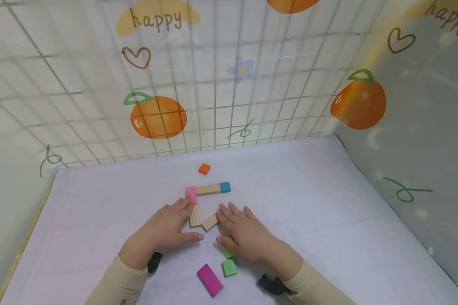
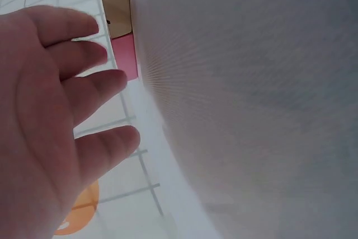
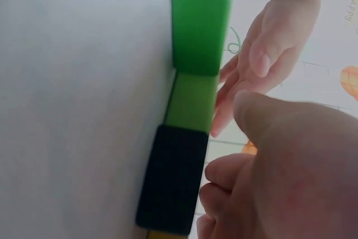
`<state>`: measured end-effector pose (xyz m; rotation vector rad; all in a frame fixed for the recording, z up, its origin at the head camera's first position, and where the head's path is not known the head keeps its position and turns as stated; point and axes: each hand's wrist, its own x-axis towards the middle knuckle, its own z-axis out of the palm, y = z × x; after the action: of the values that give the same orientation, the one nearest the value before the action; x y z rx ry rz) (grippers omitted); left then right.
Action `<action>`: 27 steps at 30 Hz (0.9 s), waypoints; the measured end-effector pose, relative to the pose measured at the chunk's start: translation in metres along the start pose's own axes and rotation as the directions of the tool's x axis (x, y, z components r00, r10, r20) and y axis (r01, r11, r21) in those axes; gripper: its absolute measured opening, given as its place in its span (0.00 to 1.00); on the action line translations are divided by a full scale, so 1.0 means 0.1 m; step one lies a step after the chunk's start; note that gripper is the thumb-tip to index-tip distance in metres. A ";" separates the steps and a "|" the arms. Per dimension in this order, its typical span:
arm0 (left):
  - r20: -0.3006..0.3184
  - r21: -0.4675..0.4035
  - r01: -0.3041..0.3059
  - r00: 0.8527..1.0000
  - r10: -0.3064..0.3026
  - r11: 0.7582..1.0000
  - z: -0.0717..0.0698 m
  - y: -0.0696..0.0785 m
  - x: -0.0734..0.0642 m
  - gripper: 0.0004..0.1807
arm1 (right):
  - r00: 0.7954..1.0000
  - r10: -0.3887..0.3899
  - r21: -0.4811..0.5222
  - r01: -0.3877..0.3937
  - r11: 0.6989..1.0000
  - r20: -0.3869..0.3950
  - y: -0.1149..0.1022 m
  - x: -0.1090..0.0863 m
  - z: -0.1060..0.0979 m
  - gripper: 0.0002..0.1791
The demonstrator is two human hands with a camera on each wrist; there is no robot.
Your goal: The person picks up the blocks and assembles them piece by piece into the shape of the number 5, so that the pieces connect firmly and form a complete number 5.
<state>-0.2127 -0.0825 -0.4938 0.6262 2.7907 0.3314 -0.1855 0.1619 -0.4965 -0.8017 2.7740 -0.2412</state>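
On the tabletop (image 1: 309, 203), a cube (image 1: 204, 169) lay nearest the far edge, a bent line of blocks (image 1: 208, 189) before it. The left grip (image 1: 164, 231) was at its left, the right grip (image 1: 248, 235) at its right; a slab (image 1: 210, 280) lay nearer the near edge.

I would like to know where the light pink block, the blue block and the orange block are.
Light pink block (image 1: 191, 192): head view, uncovered top face.
Blue block (image 1: 224, 187): head view, top face.
Orange block (image 1: 204, 168): head view, top face.
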 end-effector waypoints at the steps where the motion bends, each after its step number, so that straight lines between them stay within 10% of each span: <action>1: 0.010 -0.003 0.001 1.000 -0.001 1.000 0.00 0.00 0.00 0.57 | 1.000 0.000 0.000 0.000 1.000 0.000 0.00 0.00 0.00 0.42; 21: 0.030 -0.025 -0.025 0.999 0.026 0.999 -0.02 0.00 -0.05 0.55 | 1.000 -0.009 -0.018 0.010 1.000 0.024 0.02 0.01 0.04 0.42; 27: -0.049 0.006 0.001 0.999 -0.001 1.000 -0.01 -0.02 -0.03 0.53 | 0.999 -0.037 -0.028 0.037 0.999 0.005 0.03 0.00 0.07 0.41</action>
<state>-0.2110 -0.0853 -0.4931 0.6266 2.8392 0.3424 -0.1848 0.1637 -0.5035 -0.8596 2.7667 -0.2079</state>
